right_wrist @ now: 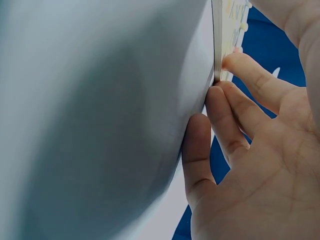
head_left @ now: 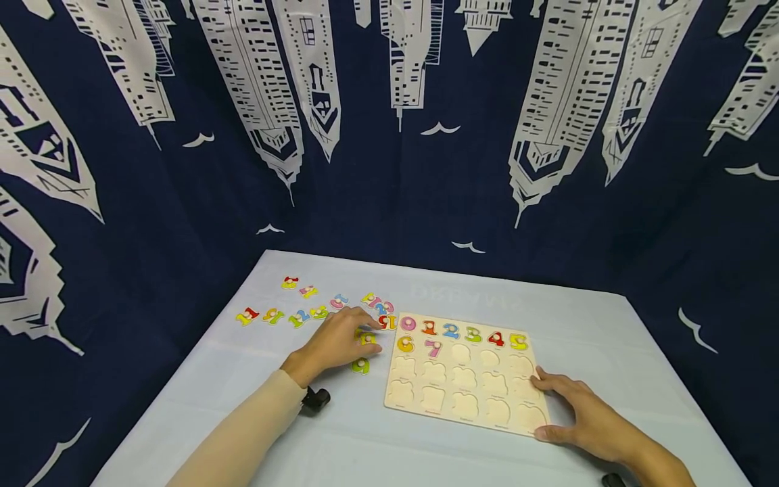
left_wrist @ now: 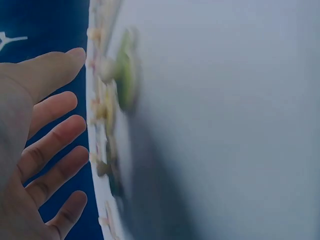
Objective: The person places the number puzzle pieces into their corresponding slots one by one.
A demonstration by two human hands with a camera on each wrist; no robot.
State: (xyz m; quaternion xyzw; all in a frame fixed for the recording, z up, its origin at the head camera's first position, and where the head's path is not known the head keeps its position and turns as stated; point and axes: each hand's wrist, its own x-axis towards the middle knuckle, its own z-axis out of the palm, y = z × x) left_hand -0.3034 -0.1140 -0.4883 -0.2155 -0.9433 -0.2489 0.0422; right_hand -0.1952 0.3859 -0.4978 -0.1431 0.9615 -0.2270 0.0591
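While the white-covered surface [head_left: 304,433] carries everything in view, the wooden number board [head_left: 465,399] lies on its near right part, with pieces 0 to 5 seated along the far row and 6 and 7 starting the second row; the remaining recesses are bare. Against the board's near right corner rests the right hand [head_left: 584,416], fingers straight and spread, their tips touching the board's edge as the right wrist view shows, so it steadies the board and grips nothing. Left of the board, the left hand [head_left: 337,341] lies over the loose number pieces [head_left: 286,312] scattered on the far left of the surface, its grip apart with fingers extended in the left wrist view; whether a fingertip already touches a piece cannot be told. Beside it lie a yellow piece [head_left: 367,339] at the fingers and a green-and-yellow 9 [head_left: 360,366] just near of the hand. Judged from the filled recesses, the step in hand is choosing the next numeral, probably 8. That move calls for pinching the small knob of one piece and carrying it right to the third recess of the second row.
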